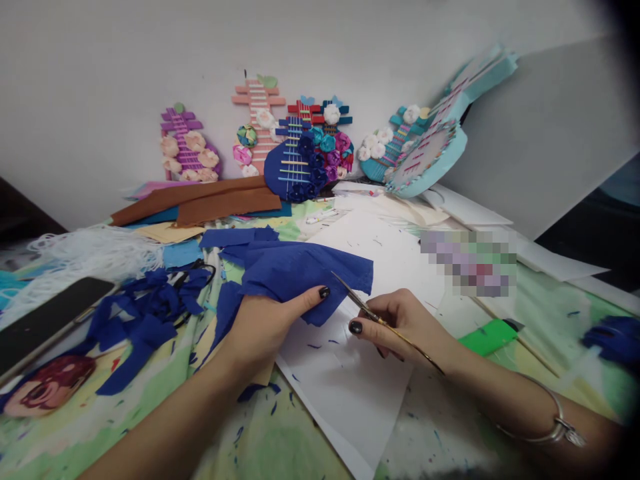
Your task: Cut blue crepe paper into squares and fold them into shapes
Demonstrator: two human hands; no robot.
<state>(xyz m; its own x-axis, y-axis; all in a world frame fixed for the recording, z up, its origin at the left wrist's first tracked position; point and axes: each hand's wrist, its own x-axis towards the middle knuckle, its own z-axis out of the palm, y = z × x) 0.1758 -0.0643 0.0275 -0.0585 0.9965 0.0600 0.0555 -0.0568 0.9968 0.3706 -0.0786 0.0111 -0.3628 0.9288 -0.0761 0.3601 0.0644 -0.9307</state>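
My left hand [270,320] grips a sheet of dark blue crepe paper [300,267], thumb on top and the other fingers hidden beneath. In my right hand [400,327] is a slim pair of metal scissors [370,310], its blade tips over the paper's right part. Whether the blades are parted is hard to make out. Under both hands lies a white sheet of paper [345,400] with small blue snippets on it. Cut strips of blue crepe paper [135,333] lie in a tangle left of my left hand.
Decorated guitar shapes, among them a dark blue one [287,167], lean against the back wall. Brown crepe paper [200,200] and white yarn [105,260] lie at the left, near a phone [55,320]. A green craft knife [490,335] lies beyond my right wrist.
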